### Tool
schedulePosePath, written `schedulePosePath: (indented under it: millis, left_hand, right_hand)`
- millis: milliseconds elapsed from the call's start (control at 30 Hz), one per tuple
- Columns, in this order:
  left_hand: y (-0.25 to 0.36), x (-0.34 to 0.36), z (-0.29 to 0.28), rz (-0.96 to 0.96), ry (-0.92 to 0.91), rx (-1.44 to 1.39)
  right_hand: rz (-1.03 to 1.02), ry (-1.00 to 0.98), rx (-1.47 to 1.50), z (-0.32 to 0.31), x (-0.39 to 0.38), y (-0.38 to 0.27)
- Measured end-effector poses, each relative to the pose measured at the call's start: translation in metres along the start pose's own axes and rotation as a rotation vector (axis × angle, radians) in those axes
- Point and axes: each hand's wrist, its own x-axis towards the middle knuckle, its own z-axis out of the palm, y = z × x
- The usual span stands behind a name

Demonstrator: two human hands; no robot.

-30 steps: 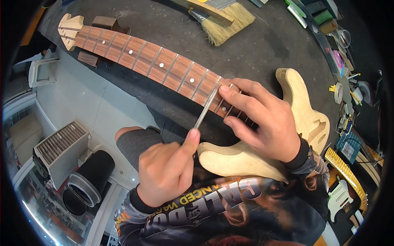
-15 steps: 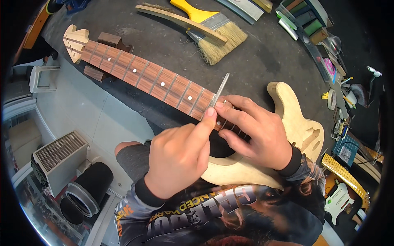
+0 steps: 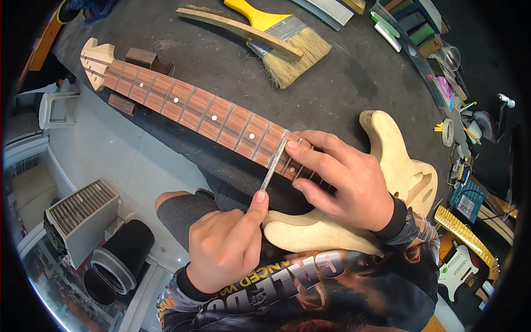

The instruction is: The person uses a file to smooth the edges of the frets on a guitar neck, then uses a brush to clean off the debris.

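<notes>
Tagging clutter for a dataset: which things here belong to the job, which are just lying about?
In use, apparently:
slim metal tool, in left hand
guitar neck, right hand on it
pale guitar body
dark wooden rest by the neck

Likely lying about:
yellow-handled brush
wooden-backed brush
light fretted neck
white stool

The fretboard (image 3: 193,109) is reddish-brown wood, streaked with grain and nearly matt, its frets (image 3: 224,123) dull metal. The headstock (image 3: 98,62) is pale, smooth wood. The file (image 3: 274,164) is grey metal with a soft sheen. Right of centre, the body (image 3: 390,144) looks like bare wood, smooth and matt. At top centre, the brush (image 3: 301,58) has rough bristles and a glossy yellow handle (image 3: 251,12). The bench (image 3: 337,105) is matt and scuffed; the cuffs (image 3: 192,284), black cloth.
</notes>
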Motion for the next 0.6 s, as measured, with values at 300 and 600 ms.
schedulePosePath:
  millis: [300,600]
  left_hand:
    - [-0.013,-0.012,0.003,0.051,0.020,-0.009]
    - [-0.014,0.011,0.015,0.043,0.010,-0.030]
  right_hand:
    - [-0.003,0.001,-0.010,-0.001,-0.001,0.001]
    - [0.017,0.016,0.029,0.000,-0.001,0.002]
